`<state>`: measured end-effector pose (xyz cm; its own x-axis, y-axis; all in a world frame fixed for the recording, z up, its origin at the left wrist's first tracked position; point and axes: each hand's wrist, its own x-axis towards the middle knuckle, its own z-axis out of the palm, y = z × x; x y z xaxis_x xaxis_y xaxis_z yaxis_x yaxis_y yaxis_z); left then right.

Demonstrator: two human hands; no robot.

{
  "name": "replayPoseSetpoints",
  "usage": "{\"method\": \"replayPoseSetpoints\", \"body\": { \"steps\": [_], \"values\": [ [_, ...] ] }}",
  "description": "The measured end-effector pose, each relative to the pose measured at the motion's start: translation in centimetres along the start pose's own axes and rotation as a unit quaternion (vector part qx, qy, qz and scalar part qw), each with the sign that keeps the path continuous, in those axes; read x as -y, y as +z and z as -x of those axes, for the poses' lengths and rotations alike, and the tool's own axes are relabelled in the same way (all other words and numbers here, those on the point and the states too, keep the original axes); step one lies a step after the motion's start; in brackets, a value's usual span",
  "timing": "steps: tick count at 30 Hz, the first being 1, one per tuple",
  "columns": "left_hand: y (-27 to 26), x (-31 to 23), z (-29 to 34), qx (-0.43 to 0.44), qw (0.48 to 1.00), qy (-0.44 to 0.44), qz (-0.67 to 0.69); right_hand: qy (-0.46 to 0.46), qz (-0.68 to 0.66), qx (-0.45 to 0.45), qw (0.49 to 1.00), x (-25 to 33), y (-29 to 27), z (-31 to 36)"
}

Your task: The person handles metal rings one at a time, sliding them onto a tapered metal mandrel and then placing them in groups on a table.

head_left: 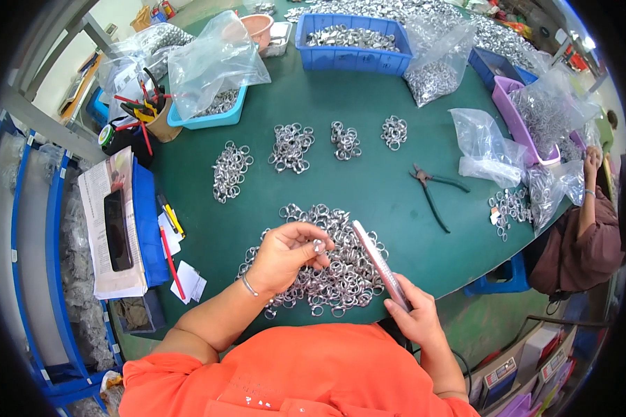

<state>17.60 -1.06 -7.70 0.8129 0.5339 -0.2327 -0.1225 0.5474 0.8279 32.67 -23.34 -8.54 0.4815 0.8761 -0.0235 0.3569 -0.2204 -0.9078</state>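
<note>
My left hand point(285, 256) pinches a small silver ring point(318, 246) between thumb and fingertips, above a large heap of silver rings point(337, 274) on the green table. In my right hand point(416, 313) is a long, slim ring sizing stick point(374, 264) with fine markings. Its far end tilts up and left over the heap's right side, apart from the held ring. Beyond the heap lie smaller ring piles: one at the left point(231, 172), a wider one point(291, 147), a narrow one point(346, 141) and a small one point(394, 132).
Green-handled pliers point(432, 191) lie opened to the right. Blue bins point(355, 62) and plastic bags of rings point(435, 76) stand at the back. A phone point(117, 229) rests on newspaper at the left, near a red pen point(172, 264). Another person's arm point(588, 201) is at the far right.
</note>
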Motion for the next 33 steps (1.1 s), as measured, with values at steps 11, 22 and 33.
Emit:
{"method": "replayPoseSetpoints", "body": {
  "steps": [11, 22, 33],
  "values": [
    [-0.3, -0.8, 0.0, -0.022, 0.998, -0.033, 0.039, 0.012, -0.005, 0.022, 1.0, 0.6, 0.0, -0.2],
    [0.0, -0.9, -0.6, -0.066, 0.997, -0.025, 0.038, -0.008, -0.012, 0.039, 0.999, 0.3, -0.4, -0.2],
    [-0.8, -0.2, -0.3, -0.072, 0.997, 0.019, 0.035, 0.006, -0.051, 0.069, 0.996, 0.2, 0.4, -0.4]
  ]
}}
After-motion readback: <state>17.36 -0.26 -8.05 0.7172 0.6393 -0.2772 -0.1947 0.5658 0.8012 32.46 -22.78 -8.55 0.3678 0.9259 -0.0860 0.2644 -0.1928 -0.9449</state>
